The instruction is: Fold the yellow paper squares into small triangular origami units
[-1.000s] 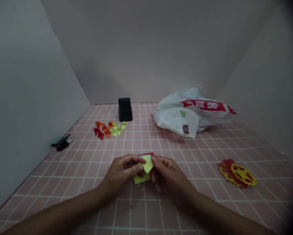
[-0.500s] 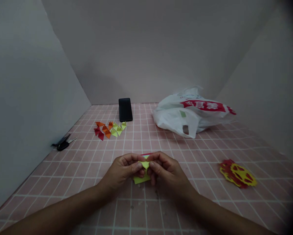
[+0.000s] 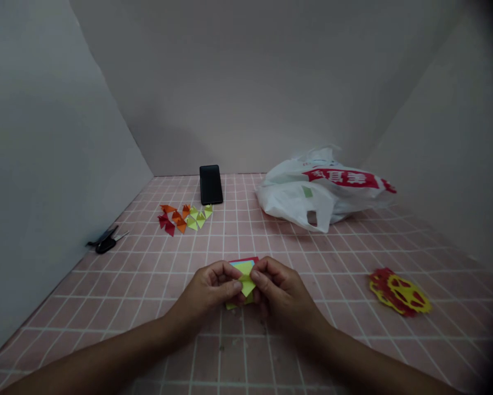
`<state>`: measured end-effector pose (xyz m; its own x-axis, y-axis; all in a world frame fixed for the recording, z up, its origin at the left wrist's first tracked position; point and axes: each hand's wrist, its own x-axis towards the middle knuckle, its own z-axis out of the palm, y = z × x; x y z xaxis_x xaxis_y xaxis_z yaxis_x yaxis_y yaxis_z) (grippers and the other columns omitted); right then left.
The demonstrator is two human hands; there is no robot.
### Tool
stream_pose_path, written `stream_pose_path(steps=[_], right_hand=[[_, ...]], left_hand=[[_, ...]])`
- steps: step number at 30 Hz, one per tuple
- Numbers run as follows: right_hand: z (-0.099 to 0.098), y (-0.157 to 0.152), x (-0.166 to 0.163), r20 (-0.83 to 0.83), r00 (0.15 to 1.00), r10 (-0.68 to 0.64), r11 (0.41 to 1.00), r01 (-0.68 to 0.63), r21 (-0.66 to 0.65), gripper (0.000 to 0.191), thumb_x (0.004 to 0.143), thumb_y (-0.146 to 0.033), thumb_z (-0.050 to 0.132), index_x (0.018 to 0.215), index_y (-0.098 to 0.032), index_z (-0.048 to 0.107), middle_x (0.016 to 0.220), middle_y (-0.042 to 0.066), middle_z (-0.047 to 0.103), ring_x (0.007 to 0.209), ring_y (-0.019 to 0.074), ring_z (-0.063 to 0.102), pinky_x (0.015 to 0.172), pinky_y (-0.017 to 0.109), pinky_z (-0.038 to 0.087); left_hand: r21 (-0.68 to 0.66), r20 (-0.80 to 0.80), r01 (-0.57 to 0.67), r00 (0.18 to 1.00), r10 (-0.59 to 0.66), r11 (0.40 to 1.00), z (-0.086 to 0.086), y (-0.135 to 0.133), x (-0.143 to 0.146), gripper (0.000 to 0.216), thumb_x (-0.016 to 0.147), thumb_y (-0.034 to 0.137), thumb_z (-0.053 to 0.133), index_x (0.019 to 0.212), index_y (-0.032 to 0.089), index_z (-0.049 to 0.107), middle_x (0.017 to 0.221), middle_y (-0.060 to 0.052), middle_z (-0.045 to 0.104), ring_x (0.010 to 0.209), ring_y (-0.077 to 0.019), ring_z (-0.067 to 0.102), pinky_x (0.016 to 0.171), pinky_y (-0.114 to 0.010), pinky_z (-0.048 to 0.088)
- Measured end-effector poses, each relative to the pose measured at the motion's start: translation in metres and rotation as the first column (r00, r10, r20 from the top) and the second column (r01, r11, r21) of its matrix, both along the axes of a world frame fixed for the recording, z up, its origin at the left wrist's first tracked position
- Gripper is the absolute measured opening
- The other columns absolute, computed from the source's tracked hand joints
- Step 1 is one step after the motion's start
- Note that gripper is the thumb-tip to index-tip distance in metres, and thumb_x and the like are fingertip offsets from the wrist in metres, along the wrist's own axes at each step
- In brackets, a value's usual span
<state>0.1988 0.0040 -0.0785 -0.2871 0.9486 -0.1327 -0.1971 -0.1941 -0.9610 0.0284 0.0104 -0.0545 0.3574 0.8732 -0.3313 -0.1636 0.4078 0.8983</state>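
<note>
A small folded piece of yellow paper is held between both my hands, its pointed end toward me. My left hand pinches its left side with thumb and forefinger. On the right edge, my right hand grips it the same way. Beneath them lies a stack of coloured paper sheets, with red, light blue and yellow edges showing; my fingers hide much of it. Farther off to the left sit several small folded paper pieces in red, orange and yellow.
A black phone lies at the back of the pink checked tablecloth. A white plastic bag rests at the back right. Red and yellow gear-shaped cutouts are at the right, and dark-handled scissors lie against the left wall.
The yellow paper has turned or opened out between my fingers, so a larger pointed shape now shows. My hands have shifted only slightly, and more of the stack's red edge is visible.
</note>
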Motion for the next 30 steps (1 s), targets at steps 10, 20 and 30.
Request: stream_pose_path(steps=[10,20,30], right_hand=[[0.002,0.000,-0.001,-0.049,0.999,0.008,1.000,-0.008,0.004,0.023,0.080,-0.034,0.070,0.078,-0.018,0.054,0.057,-0.007,0.052,0.040,0.0048,0.046,0.038,0.015,0.033],[0.005,0.002,-0.002,-0.066,0.998,-0.009,0.996,0.003,-0.093,0.025,0.076,-0.036,0.070,0.077,-0.019,0.052,0.049,-0.007,0.055,0.037,0.0065,0.046,0.038,0.016,0.032],[0.009,-0.004,-0.003,-0.074,0.997,-0.023,0.995,0.030,0.091,0.012,0.078,-0.016,0.062,0.086,-0.021,0.055,0.076,-0.003,0.059,0.061,0.0086,0.052,0.056,0.020,0.041]], left_hand=[[0.037,-0.020,-0.025,0.999,0.026,0.999,-0.005,0.001,-0.001,0.025,0.071,0.031,0.077,0.078,0.015,0.059,0.060,0.002,0.067,0.055,-0.0087,0.059,0.058,-0.020,0.042],[0.030,-0.014,-0.042,0.999,0.042,0.999,-0.002,-0.001,-0.002,0.022,0.072,0.027,0.075,0.084,0.015,0.062,0.066,0.001,0.068,0.062,-0.0099,0.061,0.063,-0.021,0.045],[0.278,-0.140,-0.066,0.984,0.108,0.958,-0.001,-0.005,-0.004,0.010,0.076,0.022,0.070,0.080,0.017,0.062,0.076,0.001,0.062,0.070,-0.0113,0.057,0.066,-0.022,0.045]])
